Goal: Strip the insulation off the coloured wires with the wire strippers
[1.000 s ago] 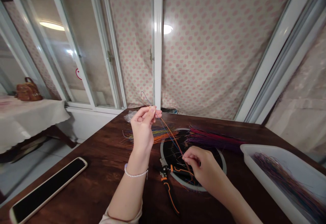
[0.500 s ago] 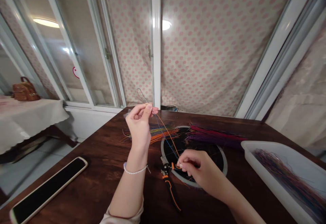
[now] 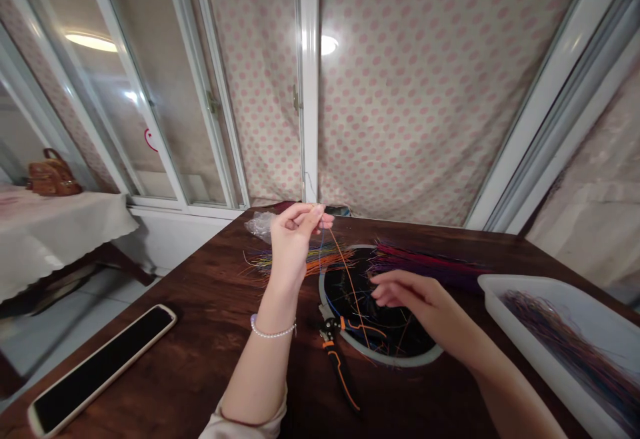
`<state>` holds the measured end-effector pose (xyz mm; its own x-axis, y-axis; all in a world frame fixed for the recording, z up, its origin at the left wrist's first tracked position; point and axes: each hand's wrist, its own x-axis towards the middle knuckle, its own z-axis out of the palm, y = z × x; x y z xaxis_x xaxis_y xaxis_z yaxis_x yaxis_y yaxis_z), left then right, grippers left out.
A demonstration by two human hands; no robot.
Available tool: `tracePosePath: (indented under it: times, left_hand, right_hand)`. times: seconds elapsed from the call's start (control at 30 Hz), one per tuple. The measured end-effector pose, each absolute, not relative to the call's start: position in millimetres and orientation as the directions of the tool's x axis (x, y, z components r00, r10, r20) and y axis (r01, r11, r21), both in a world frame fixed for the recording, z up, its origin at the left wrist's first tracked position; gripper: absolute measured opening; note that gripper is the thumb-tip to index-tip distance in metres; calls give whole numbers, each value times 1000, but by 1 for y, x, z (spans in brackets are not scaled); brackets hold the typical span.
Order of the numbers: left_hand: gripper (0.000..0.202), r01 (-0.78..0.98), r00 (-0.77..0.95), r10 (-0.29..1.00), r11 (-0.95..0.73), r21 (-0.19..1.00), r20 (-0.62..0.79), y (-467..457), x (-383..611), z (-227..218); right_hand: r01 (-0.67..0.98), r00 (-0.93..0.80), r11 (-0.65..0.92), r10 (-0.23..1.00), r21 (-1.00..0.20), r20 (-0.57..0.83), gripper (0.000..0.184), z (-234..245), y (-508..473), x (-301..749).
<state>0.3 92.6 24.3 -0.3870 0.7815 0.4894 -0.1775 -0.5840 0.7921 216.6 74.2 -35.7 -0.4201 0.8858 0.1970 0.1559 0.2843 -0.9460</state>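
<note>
Over the round black mat (image 3: 400,362), the left hand (image 3: 295,242) pinches a thin orange wire (image 3: 351,289) between thumb and fingertips, its length running down and slightly rightward to the mat. The right hand (image 3: 423,296) hangs open just right of the wire, nearer its lower end, fingers loose and empty, with orange-handled pliers (image 3: 336,372) lying below.

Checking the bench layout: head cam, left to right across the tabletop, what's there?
black phone → left hand holding thin wires → orange-handled pliers → round black disc → white plastic tray
</note>
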Motion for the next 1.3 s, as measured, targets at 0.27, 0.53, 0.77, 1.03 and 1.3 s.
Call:
tracePosePath:
  times: [0.27, 0.53, 0.77, 1.03, 1.3]
  left_hand:
    - [8, -193, -137, 869, -494, 848, 475, 83, 34, 22]
    - [9, -178, -24, 909, -412, 893, 415, 79, 55, 13]
    - [9, -210, 38, 934, -340, 917, 355, 78, 57, 12]
    - [10, -252, 52, 936, -326, 911, 349, 79, 45, 18]
    - [10, -270, 3, 931, -350, 897, 364, 79, 43, 18]
  right_hand:
    - [-42, -404, 147, 902, -988, 152, 51, -26, 61, 203]
    - [-343, -383, -42, 918, -938, 99, 42, -39, 59, 181]
    - [-489, -420, -179, 906, -853, 50, 44, -38, 56, 175]
    - [-563, -429, -199, 900, -802, 78, 43, -32, 57, 178]
    - [-612, -414, -181, 903, -770, 116, 39, -31, 55, 178]
